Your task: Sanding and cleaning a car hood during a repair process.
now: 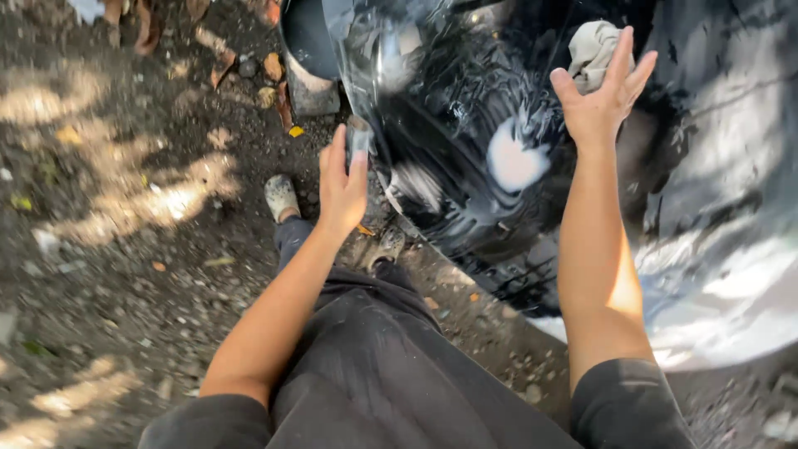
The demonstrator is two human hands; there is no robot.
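Bodywork comes first: a glossy black curved car panel fills the upper right of the frame. Right hand, fingers spread, presses a crumpled grey cloth against it. Left hand, at centre, grips a small dark object at the panel's edge.

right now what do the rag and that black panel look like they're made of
Rag under the right hand: soft woven cloth, pale grey, matte; it crumples in folds. Black panel: probably painted metal or plastic, high gloss; it mirrors light and shows wet, smeary streaks.
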